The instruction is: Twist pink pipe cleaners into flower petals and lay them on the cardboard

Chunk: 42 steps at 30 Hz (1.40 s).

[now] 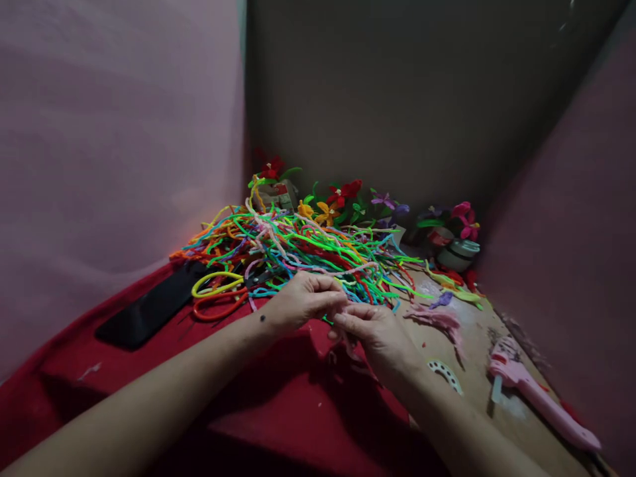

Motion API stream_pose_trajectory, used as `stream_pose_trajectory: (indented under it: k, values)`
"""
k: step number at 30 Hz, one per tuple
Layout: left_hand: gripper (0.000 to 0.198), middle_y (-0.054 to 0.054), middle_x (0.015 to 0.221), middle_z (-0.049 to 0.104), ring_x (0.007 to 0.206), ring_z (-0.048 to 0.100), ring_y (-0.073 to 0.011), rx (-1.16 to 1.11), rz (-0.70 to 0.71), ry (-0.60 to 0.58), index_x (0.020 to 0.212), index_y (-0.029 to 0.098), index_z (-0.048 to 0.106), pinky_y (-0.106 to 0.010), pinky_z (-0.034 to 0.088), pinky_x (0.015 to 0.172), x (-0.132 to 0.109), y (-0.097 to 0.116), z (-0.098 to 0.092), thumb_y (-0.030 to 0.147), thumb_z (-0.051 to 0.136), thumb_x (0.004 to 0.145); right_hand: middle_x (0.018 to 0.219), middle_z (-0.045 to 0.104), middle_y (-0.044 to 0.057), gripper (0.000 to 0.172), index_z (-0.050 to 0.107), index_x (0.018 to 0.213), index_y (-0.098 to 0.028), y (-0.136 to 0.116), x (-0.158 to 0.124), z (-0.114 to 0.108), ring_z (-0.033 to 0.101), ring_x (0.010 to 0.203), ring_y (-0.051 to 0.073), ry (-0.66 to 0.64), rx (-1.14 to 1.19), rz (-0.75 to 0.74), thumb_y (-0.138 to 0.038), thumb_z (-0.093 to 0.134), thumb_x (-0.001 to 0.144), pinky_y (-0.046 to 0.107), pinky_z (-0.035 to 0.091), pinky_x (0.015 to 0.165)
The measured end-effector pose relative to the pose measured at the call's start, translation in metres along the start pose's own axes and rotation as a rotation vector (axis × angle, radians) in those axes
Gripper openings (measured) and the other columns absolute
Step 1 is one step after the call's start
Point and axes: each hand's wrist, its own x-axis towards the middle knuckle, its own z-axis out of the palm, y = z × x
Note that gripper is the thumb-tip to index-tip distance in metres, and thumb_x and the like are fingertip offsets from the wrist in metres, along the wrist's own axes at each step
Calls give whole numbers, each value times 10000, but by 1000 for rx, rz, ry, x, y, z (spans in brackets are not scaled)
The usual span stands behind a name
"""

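Observation:
My left hand [309, 299] and my right hand [380, 331] meet fingertip to fingertip above the red cloth [278, 391]. Both are closed in a pinch. Between and below the fingers hangs a pale pink pipe cleaner [350, 348], largely covered by my hands and dim in the shadow. Just beyond them spreads a tangled heap of colourful pipe cleaners [308, 245]. Scissors [218, 295] with one yellow and one orange-red handle lie left of my left hand, their blades partly under the heap.
A black phone [149, 305] lies at the left. On the right-hand board [477, 338] are a pink glue gun [541, 397], a pink fuzzy piece [442, 321] and a white holed disc [446, 375]. Pipe-cleaner flowers [342, 192] stand behind the heap. Pink walls flank both sides.

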Motion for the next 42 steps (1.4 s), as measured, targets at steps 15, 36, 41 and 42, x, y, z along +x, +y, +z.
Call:
stream_pose_trajectory:
  k: [15,36,41,42]
  values:
    - [215,30,511,483,498,401,-76,374,-20,-53,531,137,576,-187,284,455,20,10,7,276,581,695,445,440,-36,233,556,490,-137,-12,-7,-18,316,427,60,132,-104,22,-284,674,627,228,220,446]
    - [129,38,586,515,579,453,-78,587,137,-218,680,131,602,-185,335,549,31,4,4,228,549,746,448,582,19,212,631,517,-99,10,7,-30,423,356,62,32,309,301,-245,782,488,213,267,407]
    - [154,27,621,536,593,475,-87,365,-69,-198,729,118,605,-186,347,541,31,0,8,256,538,747,481,605,25,212,615,528,-104,12,5,-31,400,364,51,50,291,264,-247,773,533,209,254,410]
    - [177,26,612,531,581,471,-85,315,-108,-207,714,115,599,-185,346,532,30,-2,9,271,529,756,495,609,29,209,631,559,-100,13,5,-32,419,376,57,39,280,270,-259,767,550,209,267,416]
